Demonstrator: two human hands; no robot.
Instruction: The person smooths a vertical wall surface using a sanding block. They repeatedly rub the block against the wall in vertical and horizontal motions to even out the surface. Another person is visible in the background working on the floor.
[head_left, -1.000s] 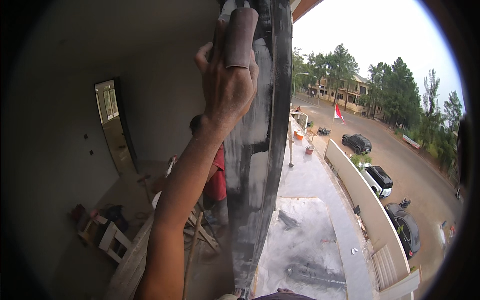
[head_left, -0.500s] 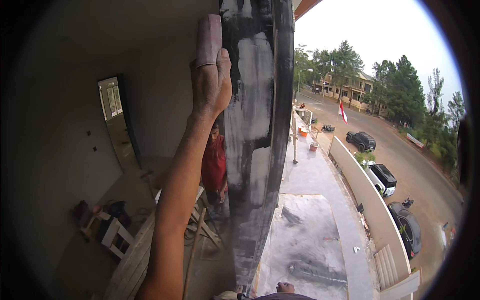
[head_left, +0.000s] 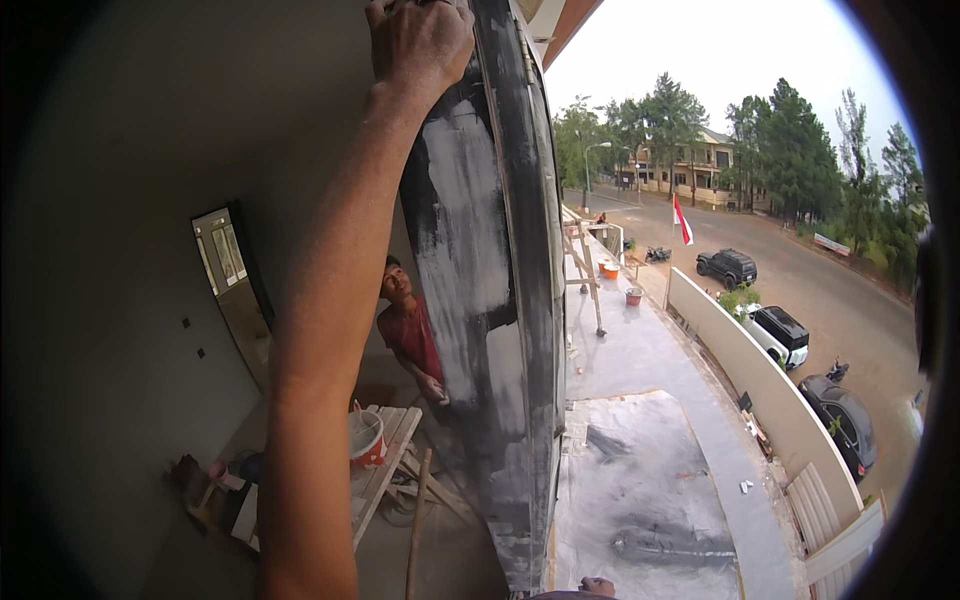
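Note:
My left hand (head_left: 425, 45) is raised at the top edge, fingers curled against the upper part of a tall black column (head_left: 465, 230) smeared with grey-white filler. The folded brownish-red sandpaper it grips lies almost wholly beyond the picture's edge now; the earlier frame shows it. My left forearm (head_left: 330, 330) crosses in front of the dim room. At the lower edge, what seems to be my right hand (head_left: 598, 586) shows only as a few knuckles beside dark cloth. Its fingers are too hidden to read.
Behind the column, a person in a red shirt (head_left: 408, 335) stands inside. A plank bench (head_left: 392, 455) bears a white-and-orange bucket (head_left: 367, 440). Outside lie a dusty pale sheet (head_left: 640, 480), a wooden prop (head_left: 592, 285), orange buckets (head_left: 611, 271), a low wall (head_left: 760, 370) and parked cars.
My left hand has slid upward along the column, carrying the sandpaper past the top edge. The view has shifted; the person in red leans further into sight, and the bench bucket has appeared.

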